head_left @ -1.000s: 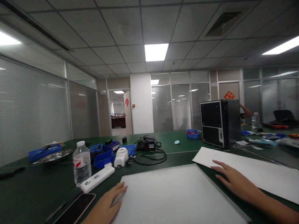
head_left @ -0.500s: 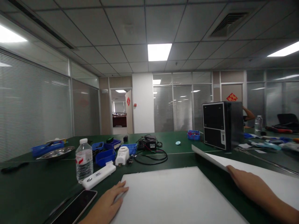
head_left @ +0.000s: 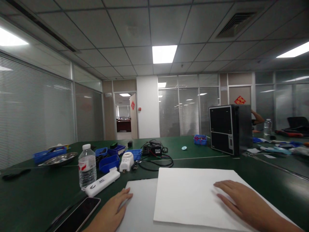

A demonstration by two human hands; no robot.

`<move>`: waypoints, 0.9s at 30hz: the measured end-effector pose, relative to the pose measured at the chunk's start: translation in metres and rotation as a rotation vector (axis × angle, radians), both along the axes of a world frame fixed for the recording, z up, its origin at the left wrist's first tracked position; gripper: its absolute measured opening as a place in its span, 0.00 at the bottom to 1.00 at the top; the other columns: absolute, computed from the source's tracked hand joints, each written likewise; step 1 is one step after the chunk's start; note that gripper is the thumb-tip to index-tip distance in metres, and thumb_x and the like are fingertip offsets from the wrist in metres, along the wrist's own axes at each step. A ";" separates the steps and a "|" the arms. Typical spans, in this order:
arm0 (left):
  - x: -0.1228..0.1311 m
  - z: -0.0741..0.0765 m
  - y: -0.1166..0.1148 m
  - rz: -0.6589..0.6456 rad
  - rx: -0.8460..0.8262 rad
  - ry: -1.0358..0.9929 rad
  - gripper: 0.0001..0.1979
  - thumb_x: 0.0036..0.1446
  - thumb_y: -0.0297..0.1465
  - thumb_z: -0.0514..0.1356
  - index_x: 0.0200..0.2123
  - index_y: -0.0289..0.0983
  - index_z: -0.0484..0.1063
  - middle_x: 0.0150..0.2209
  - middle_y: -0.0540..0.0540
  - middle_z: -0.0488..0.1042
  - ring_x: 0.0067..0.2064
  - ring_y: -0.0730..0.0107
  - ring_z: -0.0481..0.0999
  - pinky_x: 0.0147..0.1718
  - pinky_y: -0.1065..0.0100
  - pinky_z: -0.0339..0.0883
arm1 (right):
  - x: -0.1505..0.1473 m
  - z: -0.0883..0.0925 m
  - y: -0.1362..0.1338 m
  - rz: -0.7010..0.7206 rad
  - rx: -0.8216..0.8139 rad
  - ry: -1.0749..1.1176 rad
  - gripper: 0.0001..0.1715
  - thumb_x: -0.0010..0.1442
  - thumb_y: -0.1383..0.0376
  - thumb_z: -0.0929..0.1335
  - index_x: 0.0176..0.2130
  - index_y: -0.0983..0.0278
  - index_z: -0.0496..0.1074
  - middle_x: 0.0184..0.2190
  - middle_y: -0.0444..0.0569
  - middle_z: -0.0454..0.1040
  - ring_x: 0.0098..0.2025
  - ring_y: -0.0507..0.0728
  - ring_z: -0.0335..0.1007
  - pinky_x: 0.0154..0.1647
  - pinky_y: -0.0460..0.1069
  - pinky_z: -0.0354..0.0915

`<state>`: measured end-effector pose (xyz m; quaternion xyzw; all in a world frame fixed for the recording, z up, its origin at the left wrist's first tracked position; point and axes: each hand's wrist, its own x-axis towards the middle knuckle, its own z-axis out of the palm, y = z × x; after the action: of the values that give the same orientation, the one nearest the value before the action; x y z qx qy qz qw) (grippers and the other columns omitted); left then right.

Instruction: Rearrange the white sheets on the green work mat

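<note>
Two white sheets lie on the green table point(head_left: 36, 196) in front of me. The upper sheet point(head_left: 188, 196) overlaps the lower sheet point(head_left: 141, 206) and covers most of it. My right hand point(head_left: 238, 198) rests flat on the upper sheet, fingers stretched out. My left hand point(head_left: 112, 209) lies flat on the left edge of the lower sheet, fingers out. A black phone point(head_left: 78, 216) lies just left of my left hand.
A water bottle point(head_left: 87, 167), a white stick-shaped device point(head_left: 102, 182), blue bins point(head_left: 108, 161), a white device point(head_left: 126, 161), black cables point(head_left: 154, 158) and a metal tray point(head_left: 59, 158) stand to the left. A black computer case point(head_left: 228, 129) stands at right. Another person's arm point(head_left: 257, 116) shows behind it.
My right hand lifted the second white sheet from the right and laid it over the first sheet. It now lies flat on top. My left hand stayed in place.
</note>
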<state>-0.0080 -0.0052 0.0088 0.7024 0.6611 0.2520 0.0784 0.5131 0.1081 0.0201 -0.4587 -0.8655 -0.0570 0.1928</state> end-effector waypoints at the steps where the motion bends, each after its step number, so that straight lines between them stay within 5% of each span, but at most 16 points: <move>1: 0.000 0.000 0.000 0.001 -0.003 0.009 0.24 0.60 0.37 0.56 0.58 0.45 0.74 0.66 0.48 0.66 0.68 0.53 0.63 0.69 0.48 0.53 | 0.006 -0.001 0.006 -0.063 -0.015 0.001 0.30 0.67 0.45 0.59 0.54 0.57 0.77 0.54 0.53 0.78 0.56 0.67 0.73 0.61 0.66 0.64; 5: 0.002 0.000 0.000 0.003 0.001 0.024 0.24 0.62 0.41 0.55 0.59 0.43 0.74 0.67 0.47 0.64 0.68 0.51 0.63 0.68 0.48 0.54 | 0.017 -0.004 0.014 -0.102 -0.119 0.013 0.33 0.67 0.43 0.57 0.48 0.59 0.80 0.48 0.55 0.80 0.50 0.67 0.76 0.57 0.65 0.67; 15: 0.002 -0.001 -0.001 -0.008 -0.025 0.043 0.27 0.65 0.48 0.53 0.63 0.45 0.69 0.69 0.48 0.61 0.69 0.52 0.61 0.68 0.51 0.53 | -0.020 0.000 -0.025 0.077 -0.298 0.064 0.31 0.64 0.40 0.62 0.61 0.44 0.70 0.65 0.45 0.67 0.68 0.69 0.59 0.69 0.70 0.51; 21: -0.003 -0.006 0.002 -0.024 0.015 -0.016 0.27 0.57 0.39 0.62 0.61 0.47 0.72 0.68 0.49 0.63 0.69 0.50 0.62 0.68 0.51 0.53 | -0.038 0.018 -0.049 0.236 -0.446 0.017 0.34 0.63 0.42 0.63 0.66 0.43 0.60 0.70 0.45 0.56 0.71 0.71 0.50 0.69 0.73 0.47; 27: -0.005 -0.008 0.003 -0.010 -0.018 -0.022 0.32 0.50 0.27 0.59 0.60 0.48 0.72 0.68 0.53 0.63 0.70 0.54 0.59 0.70 0.51 0.49 | -0.029 0.004 -0.037 0.182 -0.271 0.125 0.29 0.63 0.43 0.64 0.61 0.44 0.68 0.68 0.44 0.63 0.69 0.68 0.55 0.69 0.68 0.53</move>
<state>-0.0127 -0.0021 0.0009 0.7021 0.6590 0.2533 0.0932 0.4836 0.0709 0.0241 -0.4029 -0.8896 0.1065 0.1869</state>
